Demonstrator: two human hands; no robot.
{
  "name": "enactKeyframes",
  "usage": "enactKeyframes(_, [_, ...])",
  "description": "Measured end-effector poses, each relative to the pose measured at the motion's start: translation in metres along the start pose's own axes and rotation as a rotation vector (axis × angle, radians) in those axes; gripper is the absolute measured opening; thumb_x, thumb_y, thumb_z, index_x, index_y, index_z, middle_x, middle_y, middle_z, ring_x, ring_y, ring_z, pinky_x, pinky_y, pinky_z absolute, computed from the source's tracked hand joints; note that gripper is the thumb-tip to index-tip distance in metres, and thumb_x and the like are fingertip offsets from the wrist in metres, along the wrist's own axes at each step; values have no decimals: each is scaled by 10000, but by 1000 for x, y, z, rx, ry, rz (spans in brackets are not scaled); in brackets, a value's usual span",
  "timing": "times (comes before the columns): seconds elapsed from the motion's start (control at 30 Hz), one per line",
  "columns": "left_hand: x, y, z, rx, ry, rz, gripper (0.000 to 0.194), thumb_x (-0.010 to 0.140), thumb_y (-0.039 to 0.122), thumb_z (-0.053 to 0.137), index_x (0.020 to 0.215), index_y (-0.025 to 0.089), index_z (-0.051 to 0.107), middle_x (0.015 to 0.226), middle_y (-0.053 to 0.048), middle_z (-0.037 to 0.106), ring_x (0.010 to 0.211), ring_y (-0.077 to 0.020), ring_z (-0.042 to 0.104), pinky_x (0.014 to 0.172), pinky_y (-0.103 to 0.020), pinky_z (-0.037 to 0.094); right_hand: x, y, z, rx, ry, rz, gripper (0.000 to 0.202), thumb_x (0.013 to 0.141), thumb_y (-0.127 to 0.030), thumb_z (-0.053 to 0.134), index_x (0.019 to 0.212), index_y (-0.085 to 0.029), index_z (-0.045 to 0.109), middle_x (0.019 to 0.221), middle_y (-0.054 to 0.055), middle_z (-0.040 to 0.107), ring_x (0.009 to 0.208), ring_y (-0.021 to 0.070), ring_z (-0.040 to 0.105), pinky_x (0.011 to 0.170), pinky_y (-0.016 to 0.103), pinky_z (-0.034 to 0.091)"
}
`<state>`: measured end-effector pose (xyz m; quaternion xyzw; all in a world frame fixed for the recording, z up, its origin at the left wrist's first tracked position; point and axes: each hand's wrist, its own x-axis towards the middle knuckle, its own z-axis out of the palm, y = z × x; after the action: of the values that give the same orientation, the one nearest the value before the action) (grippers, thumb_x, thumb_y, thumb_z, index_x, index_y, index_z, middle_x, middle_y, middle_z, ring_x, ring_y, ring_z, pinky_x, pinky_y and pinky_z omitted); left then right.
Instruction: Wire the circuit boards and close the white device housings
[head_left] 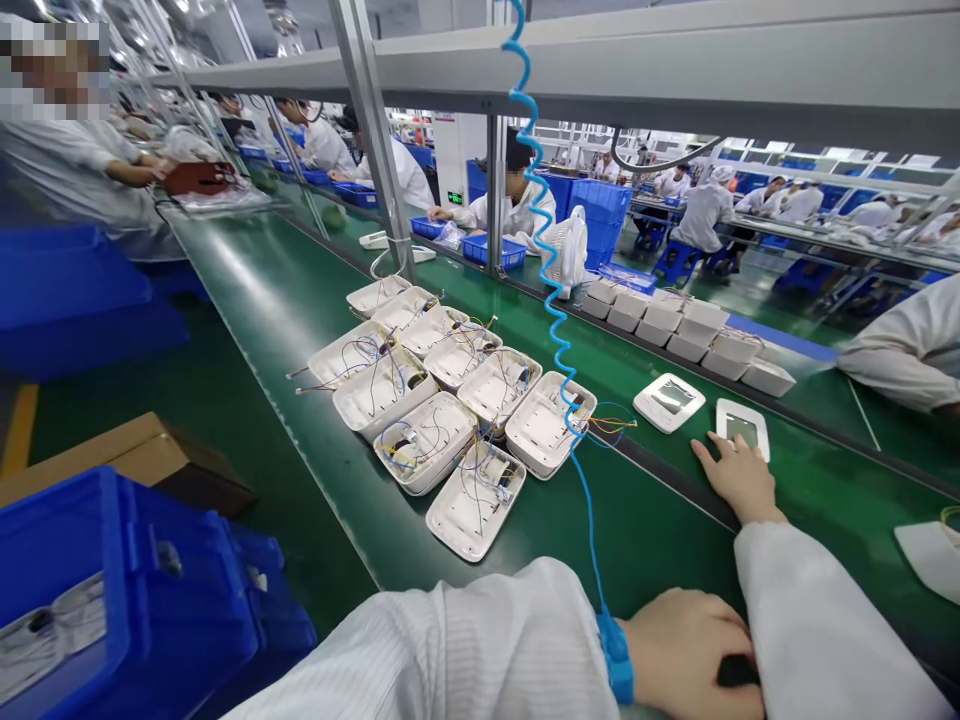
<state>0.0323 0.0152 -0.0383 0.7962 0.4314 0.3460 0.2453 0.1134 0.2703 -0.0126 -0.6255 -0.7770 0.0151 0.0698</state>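
Note:
My left hand (694,650), with a blue strap (616,655) and coiled cord at the wrist, is curled round a small black object (739,670) near the bottom edge; most of that object is hidden. Further forward, my right hand (739,478) reaches with fingers apart, fingertips at the lower part of a white panel with a grey screen (756,422). A second white screen panel (669,402) lies to its left. Several open white housings with loose wires (476,500) stand grouped on the green bench (300,520), left of my hands.
White housings (686,345) are stacked across the bench. A white piece (930,558) lies at the right edge. Metal posts (375,130) and a beam (660,60) frame the bench. Blue bins (180,600) stand lower left. Other people in white sit around; a sleeve (911,345) rests at right.

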Motion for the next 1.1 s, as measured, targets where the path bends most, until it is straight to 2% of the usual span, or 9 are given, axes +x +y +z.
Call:
enactKeyframes(0.13, [-1, 1, -1, -4, 13, -9, 292, 761, 376, 720, 976, 178, 712, 1072, -49, 713, 979, -213, 678, 905, -301, 536, -22, -4, -10, 46, 118, 36, 503, 926, -549, 410, 1281, -258, 615, 1408, 194, 446, 1186, 415, 521, 928, 567, 432])
enactKeyframes(0.3, [-6, 14, -21, -213, 81, -16, 233, 783, 298, 683, 962, 153, 715, 1087, -79, 699, 1013, -215, 656, 966, -322, 508, -43, 22, -25, 703, 488, 295, 464, 796, -355, 621, 1200, -133, 566, 1088, 167, 603, 1006, 314, 588, 934, 509, 434])
enactKeyframes(0.4, [-4, 18, -34, -406, 147, -138, 269, 789, 261, 654, 1031, 152, 696, 1061, -96, 684, 999, -215, 638, 907, -342, 528, -68, 36, -24, 875, 543, 381, 536, 822, -395, 587, 1262, -106, 485, 960, 105, 628, 810, 207, 616, 768, 372, 517])
enactKeyframes(0.5, [1, 16, -41, -665, 212, -348, 438, 801, 315, 657, 1208, 159, 615, 1195, -139, 626, 1000, -230, 637, 808, -358, 555, -112, 25, -21, 1234, 445, 286, 616, 811, -435, 624, 1330, -149, 455, 923, 62, 652, 699, 148, 602, 645, 282, 511])
enactKeyframes(0.57, [3, 12, -43, -785, 292, -392, 511, 844, 378, 635, 1302, 170, 547, 1301, -153, 582, 1105, -258, 612, 905, -413, 532, -146, 9, -22, 1495, 243, 142, 622, 763, -450, 714, 1293, -191, 517, 975, 63, 669, 727, 148, 616, 650, 270, 514])
enactKeyframes(0.7, [1, 6, -44, -787, 451, -338, 405, 914, 408, 541, 1239, 177, 610, 1303, -113, 609, 1315, -270, 481, 1195, -458, 256, -187, -14, -26, 1310, -217, -147, 368, 775, -432, 737, 1041, -182, 683, 902, 71, 701, 747, 183, 644, 724, 324, 536])
enactKeyframes(0.83, [-5, 4, -40, -853, 323, -318, 399, 842, 389, 613, 1179, 180, 653, 1267, -98, 632, 1319, -301, 472, 1198, -473, 237, -157, 7, -29, 1058, 29, -98, 387, 824, -486, 649, 1039, -167, 690, 918, 89, 710, 814, 205, 669, 819, 365, 528])
enactKeyframes(0.97, [-10, 5, -37, -916, 277, -405, 514, 807, 450, 664, 1229, 157, 629, 1322, -136, 595, 1253, -333, 517, 1127, -502, 331, -100, 66, -33, 911, 316, 225, 639, 809, -412, 613, 1376, -146, 491, 1036, 109, 707, 867, 215, 684, 877, 391, 518])
enactKeyframes(1.1, [-11, 6, -37, -935, 356, -385, 673, 825, 644, 605, 1288, 155, 588, 1312, -151, 590, 1225, -329, 530, 1073, -464, 383, -70, 111, -32, 656, 435, 543, 707, 731, -254, 629, 1400, -96, 464, 1012, 147, 706, 1028, 309, 642, 995, 490, 436])
